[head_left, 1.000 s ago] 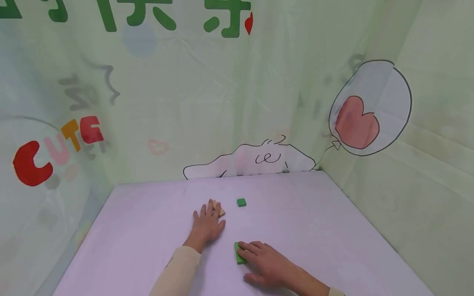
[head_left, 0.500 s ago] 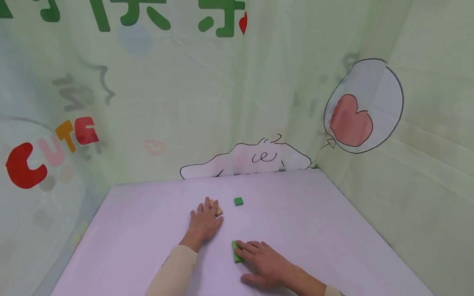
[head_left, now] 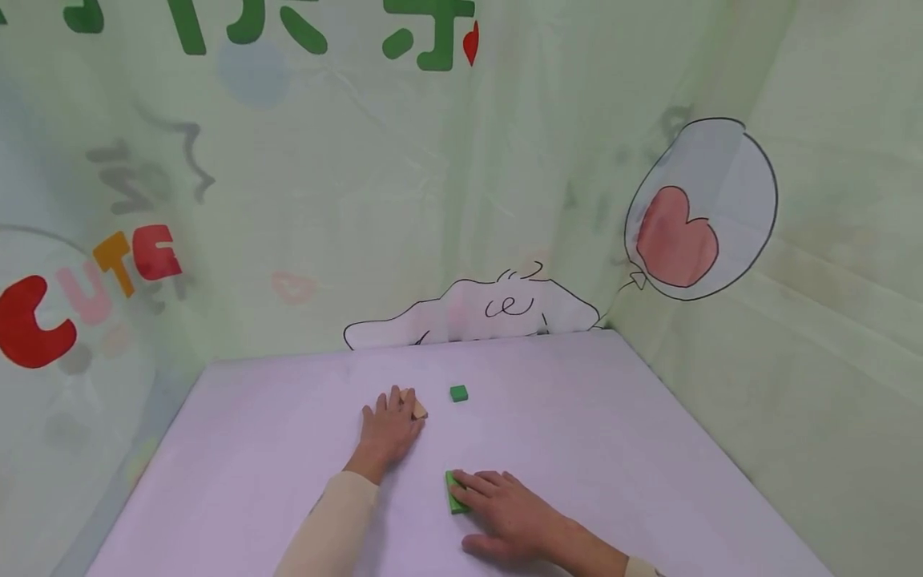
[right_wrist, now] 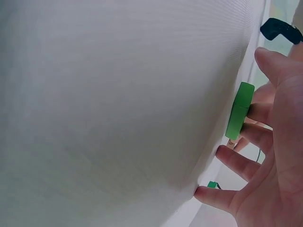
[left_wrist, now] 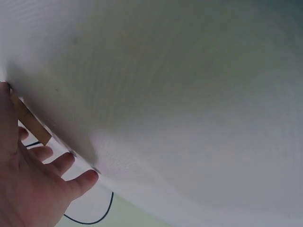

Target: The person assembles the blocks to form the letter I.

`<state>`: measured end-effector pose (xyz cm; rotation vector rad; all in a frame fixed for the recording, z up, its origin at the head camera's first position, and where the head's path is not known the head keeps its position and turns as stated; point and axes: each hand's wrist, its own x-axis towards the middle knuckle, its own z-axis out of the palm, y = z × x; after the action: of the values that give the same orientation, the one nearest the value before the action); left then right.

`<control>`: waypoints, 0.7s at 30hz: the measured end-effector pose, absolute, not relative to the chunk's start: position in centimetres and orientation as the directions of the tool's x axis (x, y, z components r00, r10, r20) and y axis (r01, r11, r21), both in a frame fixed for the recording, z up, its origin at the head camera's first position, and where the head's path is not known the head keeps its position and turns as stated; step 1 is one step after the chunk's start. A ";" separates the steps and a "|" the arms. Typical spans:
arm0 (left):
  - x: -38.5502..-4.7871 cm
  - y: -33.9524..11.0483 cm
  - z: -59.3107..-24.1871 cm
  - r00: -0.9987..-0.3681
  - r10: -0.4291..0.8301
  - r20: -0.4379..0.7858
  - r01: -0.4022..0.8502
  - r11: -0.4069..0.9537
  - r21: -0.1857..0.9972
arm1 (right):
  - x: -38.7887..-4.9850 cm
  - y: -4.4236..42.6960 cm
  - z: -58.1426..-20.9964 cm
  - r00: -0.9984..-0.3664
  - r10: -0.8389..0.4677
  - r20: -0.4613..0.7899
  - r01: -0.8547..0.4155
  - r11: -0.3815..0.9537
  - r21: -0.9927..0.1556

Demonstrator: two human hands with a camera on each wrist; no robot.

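My left hand (head_left: pixel 389 429) lies with fingers spread on a pale wooden block (head_left: pixel 419 409), its fingertips covering part of it. In the left wrist view, the side of that wooden block (left_wrist: pixel 32 122) shows beneath the fingers. Nearer to me, my right hand (head_left: pixel 512 517) rests fingertips on a flat green block (head_left: pixel 454 498), with its thumb held apart. The right wrist view shows the green block (right_wrist: pixel 240 111) lying under the extended fingers, not pinched. Beyond both hands sits a small darker green block (head_left: pixel 458 393), touched by neither.
A pale lilac tabletop (head_left: pixel 606 449) spreads under both hands. Printed curtains stand around it; the back one (head_left: pixel 324 200) meets the table's far edge, and another (head_left: pixel 829 336) runs along the right side.
The head view has turned slightly, so the scene sits further left in it. Both hands stay on their blocks, and the blocks keep about the same places relative to each other.
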<state>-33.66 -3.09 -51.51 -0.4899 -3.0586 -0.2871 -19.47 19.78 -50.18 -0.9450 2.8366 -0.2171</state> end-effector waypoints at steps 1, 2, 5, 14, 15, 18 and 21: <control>-33.8 -3.1 -51.5 -0.949 0.309 0.065 0.316 0.932 0.176 | -19.5 19.8 -50.2 -0.791 -0.606 -0.084 -0.587 0.790 -0.177; -33.9 -3.2 -51.6 -0.948 0.312 0.070 0.319 0.932 0.172 | -19.5 19.7 -50.2 -0.790 -0.609 -0.077 -0.590 0.788 -0.174; -34.0 -3.4 -51.7 -0.948 0.312 0.066 0.319 0.932 0.173 | -19.6 19.6 -50.1 -0.789 -0.609 -0.084 -0.588 0.788 -0.183; -33.8 -3.5 -51.4 -0.939 0.329 0.101 0.342 0.926 0.163 | -19.6 19.3 -50.3 -0.801 -0.586 -0.122 -0.563 0.807 -0.175; -33.8 -3.5 -51.3 -0.938 0.332 0.101 0.345 0.925 0.159 | -19.6 19.3 -50.4 -0.803 -0.583 -0.123 -0.561 0.809 -0.173; -33.6 -3.4 -51.1 -0.932 0.346 0.107 0.360 0.917 0.171 | -19.6 19.4 -50.4 -0.807 -0.577 -0.126 -0.556 0.814 -0.166; -33.4 -3.2 -51.0 -0.924 0.367 0.112 0.382 0.905 0.186 | -19.5 19.5 -50.3 -0.809 -0.575 -0.123 -0.554 0.815 -0.168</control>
<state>-33.43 -3.19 -51.05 -0.5890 -2.9934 -0.3153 -19.51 19.54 -50.34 -0.8876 2.8312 -0.1850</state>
